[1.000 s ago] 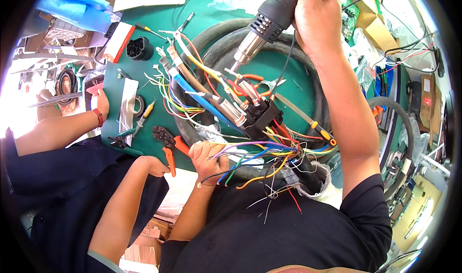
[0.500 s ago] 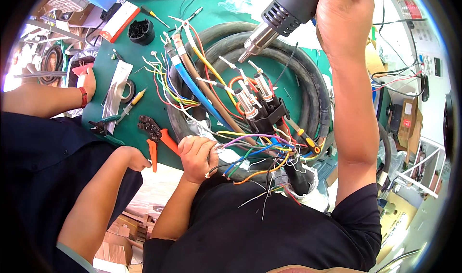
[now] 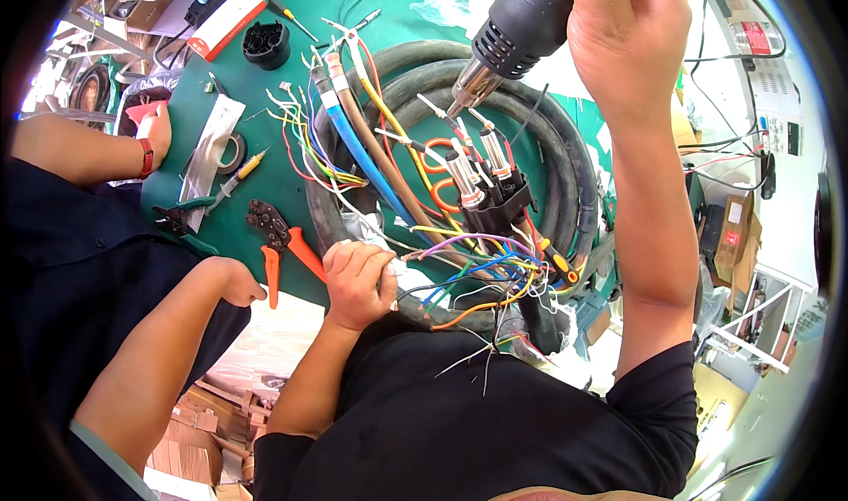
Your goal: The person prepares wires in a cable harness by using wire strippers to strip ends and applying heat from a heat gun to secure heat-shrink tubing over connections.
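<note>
In my right hand (image 3: 629, 46) is a dark heat gun (image 3: 521, 31), held up with its metal nozzle pointing down and left. The nozzle tip is close to thin white-tipped wires (image 3: 430, 105) above a black connector (image 3: 495, 205) with silver pins. My left hand (image 3: 358, 280) is closed at the table's near edge, beside loose coloured wire ends; whatever its fingers hold is hidden. Purple, blue, green and orange wires (image 3: 481, 239) fan out between that hand and the connector. Behind them a thick black cable (image 3: 570, 148) lies coiled, with blue and brown conductors (image 3: 349, 135) crossing it.
Orange-handled crimping pliers (image 3: 281, 245), green-handled cutters (image 3: 181, 220), a syringe (image 3: 238, 181) and black tape (image 3: 231, 152) lie on the green table. A co-worker's arms (image 3: 159, 351) are at the left. A yellow-black screwdriver (image 3: 561, 264) rests by the connector.
The heat gun is tilted slightly steeper, and its nozzle sits nearer the white-tipped wires. Loose wire ends by my left hand have shifted. The whole view has moved slightly.
</note>
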`<state>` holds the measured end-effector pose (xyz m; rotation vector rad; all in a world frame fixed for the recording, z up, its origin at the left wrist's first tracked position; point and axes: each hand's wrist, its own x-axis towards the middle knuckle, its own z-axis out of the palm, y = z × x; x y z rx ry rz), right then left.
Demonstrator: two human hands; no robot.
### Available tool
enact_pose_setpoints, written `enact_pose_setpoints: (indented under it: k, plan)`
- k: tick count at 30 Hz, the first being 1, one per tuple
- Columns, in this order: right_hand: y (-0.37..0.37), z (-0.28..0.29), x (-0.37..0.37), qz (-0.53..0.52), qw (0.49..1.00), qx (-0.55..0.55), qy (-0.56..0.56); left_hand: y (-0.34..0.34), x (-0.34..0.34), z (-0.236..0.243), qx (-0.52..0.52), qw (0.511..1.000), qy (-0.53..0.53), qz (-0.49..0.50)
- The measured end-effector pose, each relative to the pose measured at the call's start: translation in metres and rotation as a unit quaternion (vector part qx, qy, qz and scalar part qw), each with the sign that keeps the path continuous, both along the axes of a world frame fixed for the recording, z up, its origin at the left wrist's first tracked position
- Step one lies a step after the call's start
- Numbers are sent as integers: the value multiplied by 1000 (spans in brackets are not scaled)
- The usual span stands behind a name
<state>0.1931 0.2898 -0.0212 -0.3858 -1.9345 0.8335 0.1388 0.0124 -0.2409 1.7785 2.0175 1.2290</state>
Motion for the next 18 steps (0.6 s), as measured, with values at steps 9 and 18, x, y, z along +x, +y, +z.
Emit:
enact_pose_setpoints:
  k: [9, 18]
  plan:
    - [4, -5, -6, 66, 998, 19, 15, 0, 0, 0, 6, 1000, -5, -3]
    - [5, -1, -6, 33, 999, 16, -34, -2, 0, -1, 7, 1000, -9, 1]
